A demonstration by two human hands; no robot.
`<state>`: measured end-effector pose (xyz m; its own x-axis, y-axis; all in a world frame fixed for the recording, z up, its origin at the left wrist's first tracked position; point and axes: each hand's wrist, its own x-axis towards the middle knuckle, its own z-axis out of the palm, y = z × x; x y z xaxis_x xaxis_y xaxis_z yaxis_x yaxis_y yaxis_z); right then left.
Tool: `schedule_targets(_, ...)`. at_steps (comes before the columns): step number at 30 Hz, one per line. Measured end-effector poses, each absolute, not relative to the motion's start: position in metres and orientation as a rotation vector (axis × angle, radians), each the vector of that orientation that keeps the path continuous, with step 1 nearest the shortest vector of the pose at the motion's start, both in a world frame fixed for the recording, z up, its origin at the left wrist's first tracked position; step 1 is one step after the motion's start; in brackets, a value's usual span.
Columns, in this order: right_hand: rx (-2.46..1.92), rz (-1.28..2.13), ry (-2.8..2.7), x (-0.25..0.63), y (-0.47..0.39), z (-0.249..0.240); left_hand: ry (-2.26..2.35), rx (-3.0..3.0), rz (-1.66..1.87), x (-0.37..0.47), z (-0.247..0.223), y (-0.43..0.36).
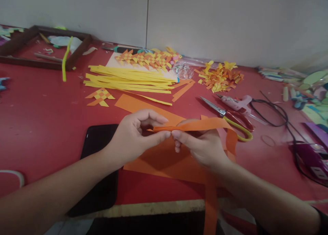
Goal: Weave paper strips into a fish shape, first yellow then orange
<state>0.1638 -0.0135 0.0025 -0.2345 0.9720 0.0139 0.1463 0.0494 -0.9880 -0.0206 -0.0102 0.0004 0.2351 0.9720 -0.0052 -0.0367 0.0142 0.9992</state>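
Observation:
Both hands meet over an orange sheet (164, 159) on the red table. My left hand (138, 135) pinches the left end of a folded orange paper strip (205, 125) between thumb and fingers. Just beside it, my right hand (202, 141) pinches the same strip with its thumb on top. The strip's loose part curls to the right past the right hand and hangs over the table's front edge. Under my left wrist lies a black phone (99, 142). Yellow strips (128, 79) and a woven orange and yellow paper fish (100, 96) lie beyond the hands.
Scissors (230, 116) and a pink glue gun (238, 103) with a black cord lie at the right. Behind are a heap of paper scraps (220, 77) and more woven pieces (148, 59). A brown frame (30, 62) stands back left, near the wall.

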Motion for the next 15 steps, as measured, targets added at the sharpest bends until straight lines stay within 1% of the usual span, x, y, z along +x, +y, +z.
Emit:
schedule_targets(7, -1.153, 1.342, -1.447, 0.164, -0.017, -0.006, 0.990, 1.161, 1.031, -0.019, 0.002, -0.010)
schedule_targets(10, -1.156, 1.354, -1.329, 0.166, -0.013, -0.008, 1.023, 1.128, 1.054, -0.022, 0.005, -0.007)
schedule_targets(15, -1.132, 1.201, -1.045, 0.177, 0.004, -0.003, 1.102, 1.006, 1.260, -0.030, 0.002, 0.003)
